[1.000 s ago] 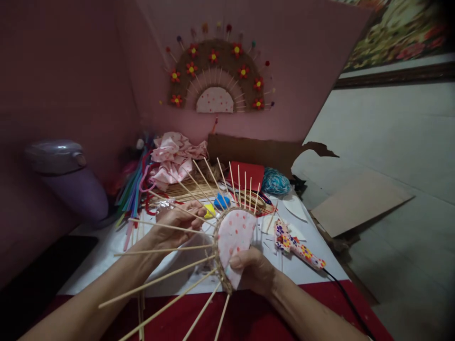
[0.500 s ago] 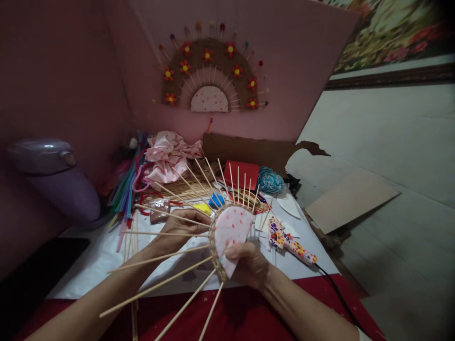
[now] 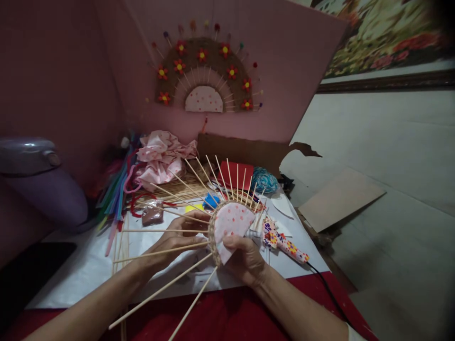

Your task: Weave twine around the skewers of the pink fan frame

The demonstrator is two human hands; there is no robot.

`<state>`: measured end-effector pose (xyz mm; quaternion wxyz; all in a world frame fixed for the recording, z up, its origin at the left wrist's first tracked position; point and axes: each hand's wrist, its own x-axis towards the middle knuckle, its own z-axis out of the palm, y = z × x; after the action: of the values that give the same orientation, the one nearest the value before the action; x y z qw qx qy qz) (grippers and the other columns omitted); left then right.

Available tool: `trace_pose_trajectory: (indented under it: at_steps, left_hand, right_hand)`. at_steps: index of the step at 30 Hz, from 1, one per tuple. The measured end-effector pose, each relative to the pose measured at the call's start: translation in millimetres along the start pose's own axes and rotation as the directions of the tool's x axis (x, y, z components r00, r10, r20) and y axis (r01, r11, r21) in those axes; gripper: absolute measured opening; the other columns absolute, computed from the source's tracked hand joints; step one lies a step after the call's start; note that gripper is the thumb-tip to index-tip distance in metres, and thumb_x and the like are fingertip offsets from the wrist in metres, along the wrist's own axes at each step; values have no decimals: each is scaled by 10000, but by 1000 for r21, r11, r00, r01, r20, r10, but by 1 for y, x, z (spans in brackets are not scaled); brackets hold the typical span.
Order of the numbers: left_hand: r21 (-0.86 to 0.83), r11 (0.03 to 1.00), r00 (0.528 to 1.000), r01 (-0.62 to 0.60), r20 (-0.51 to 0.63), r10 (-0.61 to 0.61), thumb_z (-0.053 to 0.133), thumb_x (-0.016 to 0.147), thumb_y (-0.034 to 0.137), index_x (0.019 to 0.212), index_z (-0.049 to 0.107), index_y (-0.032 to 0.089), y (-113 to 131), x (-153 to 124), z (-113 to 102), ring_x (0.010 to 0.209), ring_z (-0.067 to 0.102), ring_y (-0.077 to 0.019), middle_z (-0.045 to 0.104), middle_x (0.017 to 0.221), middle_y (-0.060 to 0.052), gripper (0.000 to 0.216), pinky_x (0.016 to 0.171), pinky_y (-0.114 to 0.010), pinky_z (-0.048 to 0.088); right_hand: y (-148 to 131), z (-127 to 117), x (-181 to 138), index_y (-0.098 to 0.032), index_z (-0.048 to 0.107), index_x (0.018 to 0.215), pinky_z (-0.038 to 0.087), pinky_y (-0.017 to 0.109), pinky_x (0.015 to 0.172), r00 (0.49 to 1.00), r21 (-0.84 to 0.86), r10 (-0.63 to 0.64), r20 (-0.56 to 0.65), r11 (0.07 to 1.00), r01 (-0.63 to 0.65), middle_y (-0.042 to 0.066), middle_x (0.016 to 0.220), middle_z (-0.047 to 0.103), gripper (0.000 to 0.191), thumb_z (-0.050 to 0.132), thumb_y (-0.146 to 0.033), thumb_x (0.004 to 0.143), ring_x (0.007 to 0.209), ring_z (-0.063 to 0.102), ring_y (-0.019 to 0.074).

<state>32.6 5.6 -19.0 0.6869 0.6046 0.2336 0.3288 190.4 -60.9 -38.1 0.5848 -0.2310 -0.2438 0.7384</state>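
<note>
At left, coloured strips (image 3: pixel 119 184) on worktop (image 3: pixel 78 270); next, brown packet (image 3: pixel 152 215) in clear wrap; then left hand (image 3: pixel 179 237), partly behind thin sticks (image 3: pixel 159 291), with fingers curved at left twine rim (image 3: pixel 213 237) of pink dotted half-disc (image 3: pixel 232 220); whether gripping or merely touching, impossible to tell; half-disc raised before worktop, tilted, between both hands; right hand (image 3: pixel 249 265) clasping lower right part, with thumb across front face, other fingers mostly hidden behind; farther right, flower-patterned glue gun (image 3: pixel 284 244).

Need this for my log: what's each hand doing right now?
Left hand: partly hidden behind sticks; grip cannot be told.
Right hand: closed on the dotted half-disc.
</note>
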Motion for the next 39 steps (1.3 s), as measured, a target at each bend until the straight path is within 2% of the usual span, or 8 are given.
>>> trace_pose_trajectory:
  at_steps: [7,11,14,19,25,30,33,39]
  left_hand:
    - [-32,999,993,11,-120,-15,746,572,156,901,579,173,-4,2,6,842,614,-200,654,912,-48,369,755,-330,474]
    - [41,999,997,7,-77,-4,735,587,166,927,587,177,-1,2,3,830,616,-204,654,939,-61,371,735,-331,475]
    - [82,995,997,-52,-45,56,725,599,171,925,591,180,0,3,4,877,603,-214,650,959,-67,352,736,-322,471]
    - [90,993,989,-82,-114,92,739,567,153,851,607,169,3,2,12,834,607,-198,655,896,-52,314,727,-305,472]
    - [91,991,992,-94,-72,101,714,617,183,867,665,173,2,5,5,835,614,-211,675,905,-64,254,755,-318,475]
    - [77,981,966,-175,-177,187,725,604,237,728,701,171,0,7,4,742,618,-197,686,760,-50,143,702,-302,489]
    - [84,983,958,-164,-225,180,736,586,225,674,703,178,2,6,6,707,618,-188,689,724,-41,105,671,-290,490]
    - [96,979,949,-178,-246,197,737,574,185,625,704,185,3,6,6,667,602,-161,668,693,-28,60,609,-249,478]
  right_hand:
    - [1,0,0,-115,609,829,462,340,750,1000,-3,10,-28,1000,-10,69,766,662,254,594,-167,581,773,604,202]
    - [2,-4,0,-110,611,822,459,338,753,999,-16,47,3,999,-47,67,758,661,229,594,-168,600,762,604,196]
    - [3,-7,0,-103,619,798,462,342,745,999,-19,29,-14,999,-30,59,706,656,200,595,-163,608,737,605,195]
    - [4,-9,2,-103,626,807,466,337,728,999,-7,37,-12,999,-37,51,687,657,208,615,-154,606,713,601,189]
    - [3,-7,0,-91,627,862,461,279,685,998,10,67,-18,998,-67,47,726,664,286,626,-137,580,636,588,143]
    - [4,-5,-2,-98,623,861,448,324,719,991,-36,118,68,993,-116,58,722,664,289,608,-143,576,685,600,176]
    - [5,-4,-3,-92,626,858,429,355,768,981,-68,142,132,989,-134,78,765,671,285,598,-148,579,748,609,201]
    - [4,-3,-4,-86,623,887,407,368,811,968,-70,166,188,985,-156,94,818,676,314,582,-148,582,814,610,216]
